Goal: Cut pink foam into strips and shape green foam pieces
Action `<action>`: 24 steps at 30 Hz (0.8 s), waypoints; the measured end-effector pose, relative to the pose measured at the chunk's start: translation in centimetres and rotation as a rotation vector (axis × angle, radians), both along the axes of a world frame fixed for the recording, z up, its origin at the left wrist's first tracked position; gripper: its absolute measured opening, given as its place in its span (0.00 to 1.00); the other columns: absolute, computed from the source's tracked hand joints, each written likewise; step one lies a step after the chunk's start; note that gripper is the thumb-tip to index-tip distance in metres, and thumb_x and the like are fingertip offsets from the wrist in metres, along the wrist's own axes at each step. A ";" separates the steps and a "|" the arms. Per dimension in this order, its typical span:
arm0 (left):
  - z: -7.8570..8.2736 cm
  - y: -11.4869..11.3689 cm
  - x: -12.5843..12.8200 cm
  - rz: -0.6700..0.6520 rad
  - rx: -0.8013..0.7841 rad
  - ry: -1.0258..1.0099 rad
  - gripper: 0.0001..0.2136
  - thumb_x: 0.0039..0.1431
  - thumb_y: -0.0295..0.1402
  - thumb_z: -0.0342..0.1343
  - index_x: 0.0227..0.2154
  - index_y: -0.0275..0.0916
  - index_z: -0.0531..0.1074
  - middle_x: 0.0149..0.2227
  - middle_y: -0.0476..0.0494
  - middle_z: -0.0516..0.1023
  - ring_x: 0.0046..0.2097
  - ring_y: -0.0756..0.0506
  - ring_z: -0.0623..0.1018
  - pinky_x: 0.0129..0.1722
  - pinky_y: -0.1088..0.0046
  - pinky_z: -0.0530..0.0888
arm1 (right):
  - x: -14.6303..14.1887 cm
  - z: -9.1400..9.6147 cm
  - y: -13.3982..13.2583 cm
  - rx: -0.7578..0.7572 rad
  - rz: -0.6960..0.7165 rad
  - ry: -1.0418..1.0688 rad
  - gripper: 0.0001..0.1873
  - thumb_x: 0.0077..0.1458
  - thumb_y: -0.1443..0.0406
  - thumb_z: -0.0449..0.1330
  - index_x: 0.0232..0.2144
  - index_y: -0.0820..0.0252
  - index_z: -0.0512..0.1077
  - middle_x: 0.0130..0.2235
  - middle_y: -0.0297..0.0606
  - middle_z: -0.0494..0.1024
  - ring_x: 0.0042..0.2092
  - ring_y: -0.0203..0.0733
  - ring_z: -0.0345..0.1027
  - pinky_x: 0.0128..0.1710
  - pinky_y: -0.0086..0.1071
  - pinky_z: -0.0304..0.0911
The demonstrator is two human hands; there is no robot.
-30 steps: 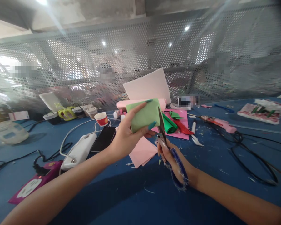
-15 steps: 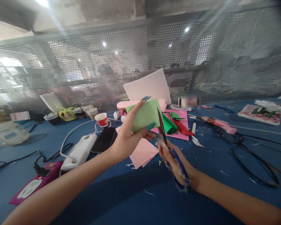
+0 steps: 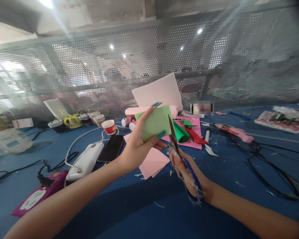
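Observation:
My left hand pinches a light green rectangular sheet between thumb and fingers, raised above the table. In my right hand is a pair of scissors with blue, frayed-looking handles, its blades pointing up along the right edge of the green sheet. Whether the blades touch the sheet is hard to make out. Light pink sheets lie on the table below my left hand. Just behind the scissors are a rolled dark green sheet and a red piece on a brighter pink sheet.
On the left are a black phone, a white power strip, a purple box, a paper cup and a clear tub. To the right lies a pink corded tool with black cable. A perforated metal screen stands behind.
Both hands, the green sheet and the scissors keep nearly the same pose. Only the view has shifted very slightly.

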State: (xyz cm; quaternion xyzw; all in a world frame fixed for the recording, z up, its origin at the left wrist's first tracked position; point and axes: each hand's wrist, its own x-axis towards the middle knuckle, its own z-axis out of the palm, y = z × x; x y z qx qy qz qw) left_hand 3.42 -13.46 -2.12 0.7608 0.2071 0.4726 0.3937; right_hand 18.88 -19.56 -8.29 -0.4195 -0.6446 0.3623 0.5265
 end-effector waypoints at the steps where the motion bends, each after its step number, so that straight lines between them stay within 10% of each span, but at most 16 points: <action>1: 0.0 0.0 0.0 0.002 -0.001 0.000 0.32 0.56 0.36 0.55 0.60 0.56 0.46 0.39 0.44 0.75 0.31 0.43 0.80 0.30 0.61 0.80 | 0.0 0.1 -0.1 -0.013 -0.001 -0.002 0.19 0.60 0.50 0.45 0.26 0.56 0.59 0.21 0.28 0.54 0.22 0.35 0.46 0.22 0.30 0.48; 24: -0.1 0.0 0.0 -0.031 -0.013 0.019 0.33 0.58 0.38 0.54 0.61 0.57 0.42 0.34 0.47 0.75 0.31 0.43 0.80 0.29 0.61 0.80 | 0.0 -0.4 0.1 0.010 0.006 -0.001 0.16 0.62 0.52 0.42 0.27 0.55 0.56 0.22 0.27 0.51 0.22 0.34 0.42 0.19 0.29 0.44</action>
